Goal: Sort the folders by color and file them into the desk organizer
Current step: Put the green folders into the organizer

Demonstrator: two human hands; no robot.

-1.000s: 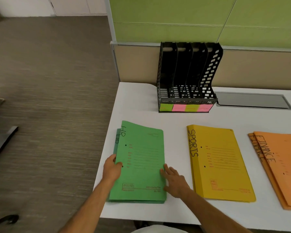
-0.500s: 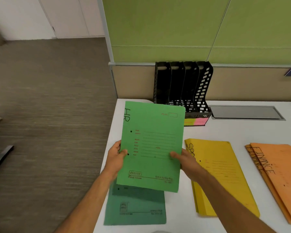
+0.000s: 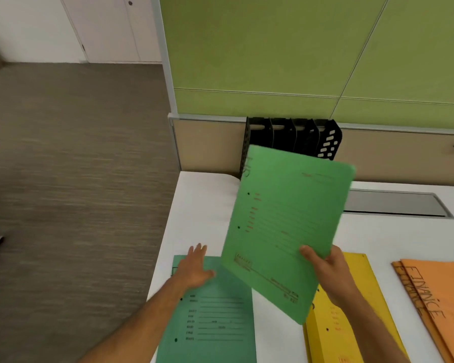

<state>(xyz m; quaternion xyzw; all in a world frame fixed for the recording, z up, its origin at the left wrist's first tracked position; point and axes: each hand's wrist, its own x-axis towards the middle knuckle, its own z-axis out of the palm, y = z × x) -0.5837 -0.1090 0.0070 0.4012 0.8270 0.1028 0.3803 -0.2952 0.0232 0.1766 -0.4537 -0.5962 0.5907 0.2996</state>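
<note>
Grip: right hand (image 3: 328,268) pinches the lower right edge of a light green folder (image 3: 286,226), thumb on its face; left hand (image 3: 194,271) is spread open, holding nothing, over a darker green folder (image 3: 215,318).
Folder: held aloft, tilted, in front of the black desk organizer (image 3: 294,134).
Desk: white desk (image 3: 391,239) also bears a yellow folder (image 3: 351,323) and 2 orange folders (image 3: 440,302).
Hidden: organizer's base is covered; printing on the raised folder is blurred.
Writing: "FINANCE" on the orange covers; faint "HR" on the raised one.
</note>
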